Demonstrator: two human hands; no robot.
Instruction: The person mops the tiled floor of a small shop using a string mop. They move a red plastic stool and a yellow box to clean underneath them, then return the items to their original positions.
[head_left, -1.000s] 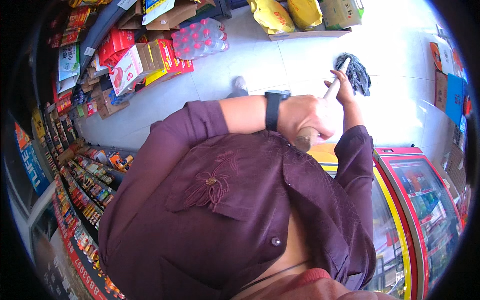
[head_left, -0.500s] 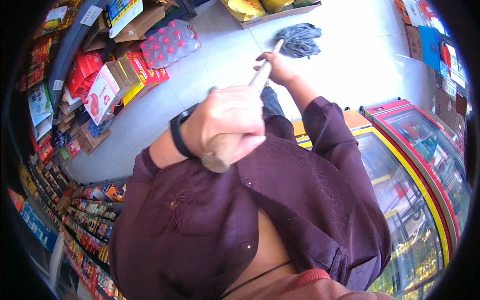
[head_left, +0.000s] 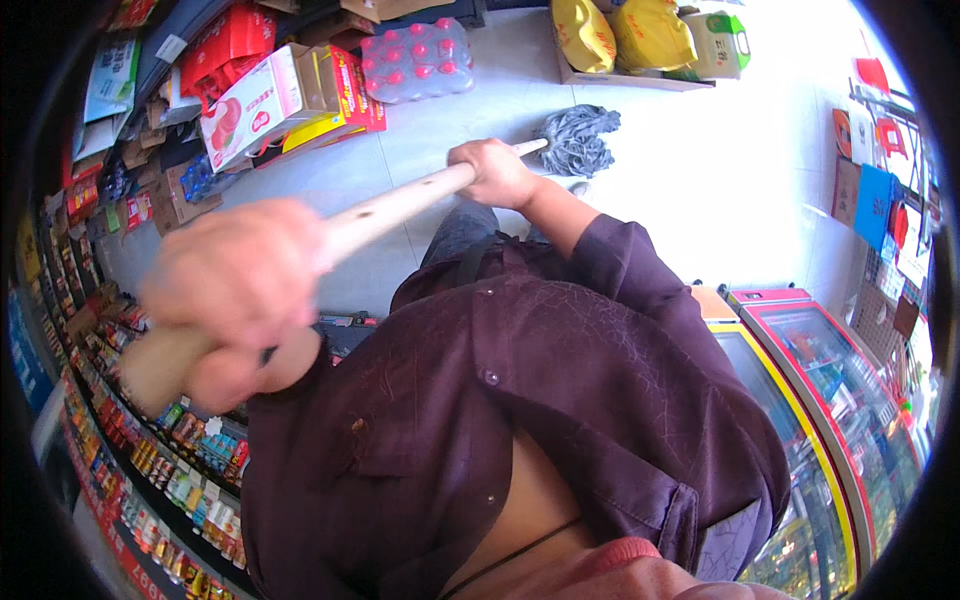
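Note:
A mop slants across the view, with a pale wooden handle (head_left: 375, 215) and a grey strand head (head_left: 582, 140) on the tiled floor. My left hand (head_left: 235, 285) is wrapped round the upper part of the handle, at the left, in front of the shelves; it is blurred. The handle's thick butt end sticks out below that fist. Lower on the handle, nearer the mop head, my right hand (head_left: 495, 172) is closed round the wood in front of my legs. Dark maroon sleeves cover part of both arms.
Cartons (head_left: 265, 105) and a wrapped pack of red-capped bottles (head_left: 418, 62) stand at the far left. Beyond the mop is a box (head_left: 640, 80) with yellow bags. Stocked shelves (head_left: 190, 480) line the left; glass-topped freezers (head_left: 830, 350) stand on the right.
My left hand has swung left with the handle's butt, and the handle lies flatter across the view. My right hand has shifted left and slightly down. The view has shifted too.

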